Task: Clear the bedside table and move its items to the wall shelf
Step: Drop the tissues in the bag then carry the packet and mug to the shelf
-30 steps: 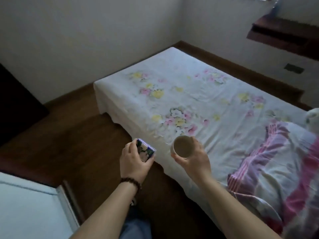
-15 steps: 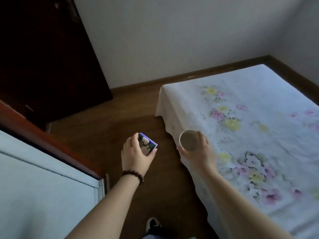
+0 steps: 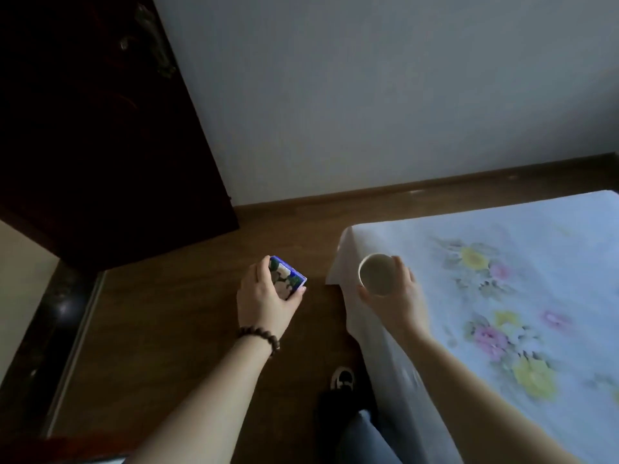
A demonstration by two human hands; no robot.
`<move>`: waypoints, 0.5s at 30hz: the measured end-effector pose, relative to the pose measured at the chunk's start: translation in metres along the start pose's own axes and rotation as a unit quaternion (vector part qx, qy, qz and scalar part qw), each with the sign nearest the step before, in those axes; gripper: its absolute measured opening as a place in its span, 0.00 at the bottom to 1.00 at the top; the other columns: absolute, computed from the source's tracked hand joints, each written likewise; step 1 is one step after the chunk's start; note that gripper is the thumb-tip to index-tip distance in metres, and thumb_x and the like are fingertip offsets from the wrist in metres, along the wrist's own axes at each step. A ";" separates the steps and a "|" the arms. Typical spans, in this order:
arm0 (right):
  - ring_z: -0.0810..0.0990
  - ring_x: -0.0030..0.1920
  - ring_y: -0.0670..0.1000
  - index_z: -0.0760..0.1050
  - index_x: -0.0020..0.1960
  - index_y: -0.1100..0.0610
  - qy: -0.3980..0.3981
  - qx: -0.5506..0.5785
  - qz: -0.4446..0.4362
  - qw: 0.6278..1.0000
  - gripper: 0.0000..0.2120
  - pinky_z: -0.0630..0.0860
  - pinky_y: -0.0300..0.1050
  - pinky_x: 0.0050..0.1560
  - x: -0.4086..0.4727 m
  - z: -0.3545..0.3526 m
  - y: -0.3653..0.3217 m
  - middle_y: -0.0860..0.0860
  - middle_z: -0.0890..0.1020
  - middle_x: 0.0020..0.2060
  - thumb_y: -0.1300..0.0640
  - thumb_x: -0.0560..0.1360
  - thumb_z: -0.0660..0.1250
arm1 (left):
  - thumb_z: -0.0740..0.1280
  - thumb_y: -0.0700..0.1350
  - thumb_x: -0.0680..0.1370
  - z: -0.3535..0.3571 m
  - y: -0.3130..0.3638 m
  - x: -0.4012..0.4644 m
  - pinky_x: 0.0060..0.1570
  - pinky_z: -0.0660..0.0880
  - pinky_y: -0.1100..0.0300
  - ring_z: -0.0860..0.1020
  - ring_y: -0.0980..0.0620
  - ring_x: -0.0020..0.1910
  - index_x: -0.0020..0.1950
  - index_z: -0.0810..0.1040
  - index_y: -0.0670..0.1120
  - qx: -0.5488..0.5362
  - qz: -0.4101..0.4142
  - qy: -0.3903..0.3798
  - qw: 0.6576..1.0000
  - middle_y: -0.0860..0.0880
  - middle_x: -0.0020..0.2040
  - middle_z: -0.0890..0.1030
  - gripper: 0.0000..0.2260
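dim bedroom, wood floor [image 3: 174, 329] centre, bed [image 3: 502, 296] at right. left hand [image 3: 264, 301] gripping small blue box [image 3: 287, 275], right hand [image 3: 393, 293] cradling cup [image 3: 376, 274] upright, likely avoiding spills; both being carried, shelf not showing.

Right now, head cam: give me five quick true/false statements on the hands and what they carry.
1. The left hand grips a small blue-edged box with a floral print. True.
2. The right hand holds a lidded jar. False: it holds an open white cup, no lid.
3. The cup rests on the bed. False: it is held in the air near the bed's corner.
4. A beaded bracelet sits on the left wrist. True.
5. The wall shelf is in view. False: only wall, dark door, floor and bed show.
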State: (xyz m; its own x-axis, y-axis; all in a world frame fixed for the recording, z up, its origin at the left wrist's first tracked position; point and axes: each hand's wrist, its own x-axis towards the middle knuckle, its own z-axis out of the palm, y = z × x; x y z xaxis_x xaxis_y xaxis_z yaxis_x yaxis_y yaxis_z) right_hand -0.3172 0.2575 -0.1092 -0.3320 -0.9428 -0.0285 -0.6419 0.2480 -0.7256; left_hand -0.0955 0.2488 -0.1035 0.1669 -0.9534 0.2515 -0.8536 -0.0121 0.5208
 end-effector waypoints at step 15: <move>0.74 0.53 0.50 0.62 0.67 0.47 0.010 -0.011 -0.017 1.000 0.39 0.71 0.46 0.44 0.352 0.020 -0.042 0.48 0.74 0.61 0.42 0.62 0.77 | 0.77 0.50 0.65 0.130 0.082 0.330 0.54 0.66 0.63 0.71 0.46 0.59 0.67 0.67 0.40 -0.062 -0.005 -0.025 0.998 0.43 0.60 0.73 0.35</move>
State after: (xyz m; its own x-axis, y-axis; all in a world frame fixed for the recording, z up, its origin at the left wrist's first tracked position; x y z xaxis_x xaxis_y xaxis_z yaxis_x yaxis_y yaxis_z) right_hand -0.3934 -0.0891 -0.1026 -0.3238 -0.9461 0.0095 -0.6678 0.2215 -0.7106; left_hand -0.1749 -0.1058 -0.0841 0.1470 -0.9672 0.2070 -0.7846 0.0134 0.6199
